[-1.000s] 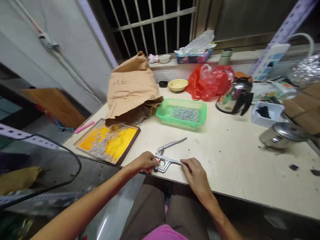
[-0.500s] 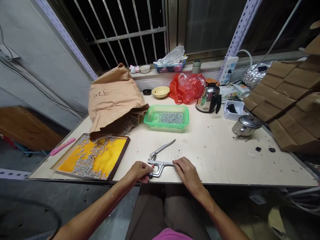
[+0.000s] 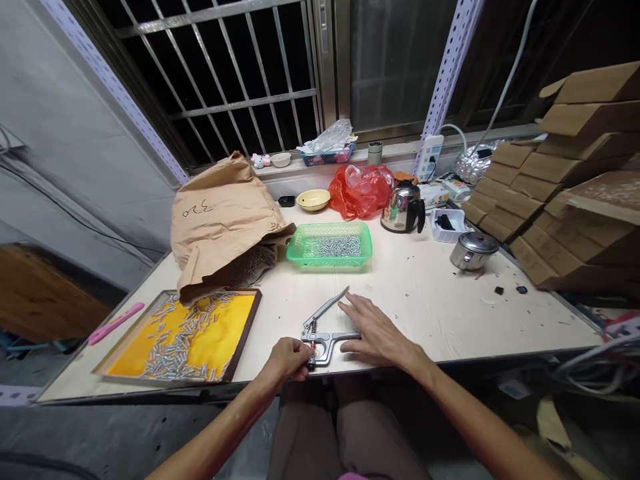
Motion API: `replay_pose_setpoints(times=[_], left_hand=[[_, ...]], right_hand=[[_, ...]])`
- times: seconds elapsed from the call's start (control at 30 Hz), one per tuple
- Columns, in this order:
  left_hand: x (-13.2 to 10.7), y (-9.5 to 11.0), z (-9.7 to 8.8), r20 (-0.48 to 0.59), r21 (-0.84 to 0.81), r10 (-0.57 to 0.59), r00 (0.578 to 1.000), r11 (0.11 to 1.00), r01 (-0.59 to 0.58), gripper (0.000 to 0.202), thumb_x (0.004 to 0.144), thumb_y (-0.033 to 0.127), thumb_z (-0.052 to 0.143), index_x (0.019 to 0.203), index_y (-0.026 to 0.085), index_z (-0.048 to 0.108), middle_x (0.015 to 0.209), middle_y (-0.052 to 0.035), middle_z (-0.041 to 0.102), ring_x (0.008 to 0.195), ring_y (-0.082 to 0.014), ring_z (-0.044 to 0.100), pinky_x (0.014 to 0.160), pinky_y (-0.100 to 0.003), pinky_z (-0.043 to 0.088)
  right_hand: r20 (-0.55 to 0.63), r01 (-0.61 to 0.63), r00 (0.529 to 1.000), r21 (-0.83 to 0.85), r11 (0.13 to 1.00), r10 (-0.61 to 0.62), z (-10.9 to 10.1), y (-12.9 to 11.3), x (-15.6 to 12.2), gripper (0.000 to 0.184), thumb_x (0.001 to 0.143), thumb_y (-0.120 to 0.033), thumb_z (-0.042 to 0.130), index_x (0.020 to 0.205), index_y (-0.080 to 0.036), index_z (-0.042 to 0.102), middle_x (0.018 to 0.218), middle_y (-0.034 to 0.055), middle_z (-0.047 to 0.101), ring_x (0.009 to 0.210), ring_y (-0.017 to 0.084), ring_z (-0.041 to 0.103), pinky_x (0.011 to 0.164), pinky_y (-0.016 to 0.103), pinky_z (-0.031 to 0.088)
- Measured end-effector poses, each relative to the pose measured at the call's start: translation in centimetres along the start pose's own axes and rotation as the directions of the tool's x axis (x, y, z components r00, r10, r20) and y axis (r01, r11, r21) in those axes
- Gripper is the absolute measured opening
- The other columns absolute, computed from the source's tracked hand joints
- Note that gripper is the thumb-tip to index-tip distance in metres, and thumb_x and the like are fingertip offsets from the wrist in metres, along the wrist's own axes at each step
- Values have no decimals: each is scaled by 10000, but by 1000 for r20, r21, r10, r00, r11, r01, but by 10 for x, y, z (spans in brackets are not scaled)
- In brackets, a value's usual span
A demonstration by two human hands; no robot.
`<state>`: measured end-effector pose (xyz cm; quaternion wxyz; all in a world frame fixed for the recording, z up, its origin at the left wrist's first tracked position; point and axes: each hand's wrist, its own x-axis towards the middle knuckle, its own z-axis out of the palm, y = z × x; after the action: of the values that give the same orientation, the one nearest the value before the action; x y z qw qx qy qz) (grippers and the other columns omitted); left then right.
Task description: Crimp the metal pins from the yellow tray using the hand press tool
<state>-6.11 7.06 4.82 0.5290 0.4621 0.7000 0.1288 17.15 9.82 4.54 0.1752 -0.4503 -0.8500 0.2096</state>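
At the near edge of the worktop [image 3: 425, 300], the left hand [image 3: 290, 357] is curled tight around the head of the press pliers [image 3: 327, 340], hiding what its fingertips pinch, while the right hand [image 3: 373, 330], which earlier gripped the lower handle, now lies open and spread over that handle's end.
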Motion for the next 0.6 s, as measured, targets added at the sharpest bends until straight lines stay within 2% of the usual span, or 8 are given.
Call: replay_pose_setpoints(times=[0.07, 0.1, 0.17, 0.23, 0.33, 0.47, 0.53, 0.6], left_hand=[[1, 0, 0, 1, 9, -3, 1000, 1000, 3, 280, 663, 411, 633, 661, 136, 579, 404, 44, 534, 384, -87, 506, 420, -192, 422], [1, 0, 0, -2, 17, -2, 1000, 1000, 3, 268, 673, 399, 625, 663, 135, 583, 403, 44, 533, 379, -86, 504, 416, -191, 418], [1, 0, 1, -4, 34, -1, 1000, 999, 1, 241, 694, 373, 606, 662, 135, 589, 401, 43, 533, 370, -86, 500, 407, -189, 407], [0, 1, 2, -2, 43, -2, 1000, 999, 2, 215, 708, 346, 590, 659, 137, 593, 402, 41, 535, 371, -90, 506, 406, -188, 402], [-2, 2, 2, -9, 49, -6, 1000, 999, 7, 190, 720, 322, 578, 665, 140, 596, 407, 41, 542, 384, -97, 520, 422, -193, 412], [-2, 0, 1, -38, 69, 13, 999, 998, -11, 236, 745, 368, 563, 685, 141, 590, 436, 31, 562, 388, -103, 524, 438, -202, 411], [-3, -3, -1, -28, 85, 32, 999, 996, -30, 278, 775, 407, 530, 705, 143, 585, 467, 16, 578, 400, -115, 538, 450, -216, 414], [-8, -6, -1, -74, 137, 108, 991, 986, -97, 303, 812, 418, 479, 731, 147, 590, 539, -8, 605, 456, -135, 572, 490, -241, 438]], right_hand=[[197, 55, 980, -73, 996, -40, -7, 2, 19, 1021, 621, -571, 716, 1426, -144, 257, 1491, 186, 169, 1364, 354, 104, 1071, 508, 192], [268, 85, 962, -103, 991, -54, -8, 4, 28, 1063, 593, -589, 725, 1426, -128, 252, 1490, 198, 163, 1363, 368, 89, 1070, 521, 176], [328, 133, 942, -171, 976, -71, -9, 8, 44, 1074, 557, -590, 743, 1408, -122, 285, 1461, 206, 235, 1345, 390, 132, 1054, 544, 178], [321, 168, 943, -235, 957, -87, -10, 9, 55, 1042, 535, -581, 756, 1376, -129, 338, 1380, 199, 362, 1284, 390, 258, 1025, 544, 220], [315, 218, 941, -275, 936, -127, -14, 8, 62, 933, 522, -586, 759, 1273, -125, 454, 1178, 171, 502, 1073, 333, 448, 917, 481, 351], [313, 235, 939, -271, 933, -145, -15, 5, 56, 685, 581, -581, 739, 1062, -123, 572, 999, 127, 533, 906, 268, 476, 753, 370, 418], [294, 219, 946, -263, 940, -138, -13, 3, 49, 571, 630, -536, 735, 1011, -138, 583, 968, 106, 529, 878, 243, 473, 726, 340, 410], [269, 202, 954, -258, 945, -131, -12, 1, 42, 485, 674, -482, 730, 993, -149, 580, 958, 90, 524, 866, 226, 471, 722, 326, 401]])
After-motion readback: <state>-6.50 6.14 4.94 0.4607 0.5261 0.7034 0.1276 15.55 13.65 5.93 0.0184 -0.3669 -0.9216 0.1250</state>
